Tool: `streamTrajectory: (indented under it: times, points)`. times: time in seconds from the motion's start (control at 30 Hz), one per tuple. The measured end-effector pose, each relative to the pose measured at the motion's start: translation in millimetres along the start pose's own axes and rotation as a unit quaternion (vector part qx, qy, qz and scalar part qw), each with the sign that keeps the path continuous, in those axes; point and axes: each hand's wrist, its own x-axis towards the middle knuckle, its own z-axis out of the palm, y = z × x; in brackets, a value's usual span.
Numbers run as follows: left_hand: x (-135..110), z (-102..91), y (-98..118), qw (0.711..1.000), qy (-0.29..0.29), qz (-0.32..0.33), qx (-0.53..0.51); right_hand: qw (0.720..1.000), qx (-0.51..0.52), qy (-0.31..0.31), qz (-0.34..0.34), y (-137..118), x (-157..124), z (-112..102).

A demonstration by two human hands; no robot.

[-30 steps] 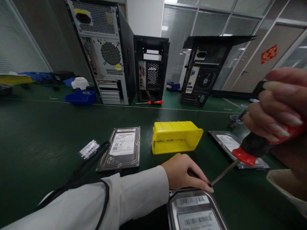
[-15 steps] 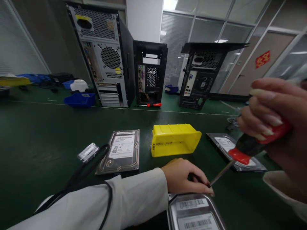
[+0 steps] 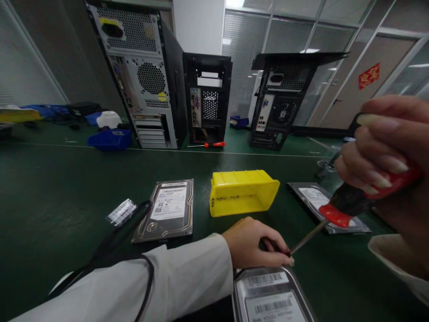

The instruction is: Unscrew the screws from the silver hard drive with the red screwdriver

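My right hand (image 3: 392,147) is wrapped round the red and black handle of a screwdriver (image 3: 343,208), its shaft slanting down to the left. The tip of that shaft meets the pinched thumb and forefinger of my left hand (image 3: 253,246). Whatever lies between those fingertips is too small to make out. Just below them is a silver hard drive (image 3: 270,290) with barcode labels, cut off by the bottom edge of the view. My left hand rests at its far edge.
A yellow bin (image 3: 243,197) lies on its side ahead. Other hard drives lie left (image 3: 167,210) and right (image 3: 321,203). A small silvery packet (image 3: 122,212) is at left. Along the back stand computer cases (image 3: 150,80), a second screwdriver (image 3: 214,144) and a blue bin (image 3: 110,139).
The view has shifted slightly. My right hand has moved a little to the right, its fingers shifted on the screwdriver handle. The tip stays at my left fingertips.
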Motion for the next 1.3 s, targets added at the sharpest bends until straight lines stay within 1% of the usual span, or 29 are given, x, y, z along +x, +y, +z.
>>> streamTrajectory:
  times: [0.17,0.43,0.6,0.73,0.9,1.07,1.3]
  points:
    - [-1,-0.5,3,0.999,0.014,0.031,0.025,1.000,0.005,0.001,0.010,-3,-3,4]
    - [-2,-3.7,6,0.999,-0.001,0.035,0.034,1.000,-0.002,-0.002,0.010,-4,-4,3]
    - [-3,-2.2,6,0.999,0.001,0.026,0.034,1.000,0.002,-0.008,0.014,-5,-7,5]
    - [-3,-2.4,5,0.999,0.003,0.027,0.032,1.000,0.005,0.001,0.024,-8,-7,8]
    - [-3,-3.9,0,1.000,-0.015,0.007,0.001,0.999,0.002,0.006,0.034,-9,-8,8]
    - [-4,-6.4,-5,0.999,-0.038,-0.004,-0.019,1.000,0.001,0.002,0.021,-8,-7,7]
    - [-4,-7.9,-2,0.997,-0.050,-0.040,-0.030,1.000,-0.006,0.002,0.017,-9,-7,7]
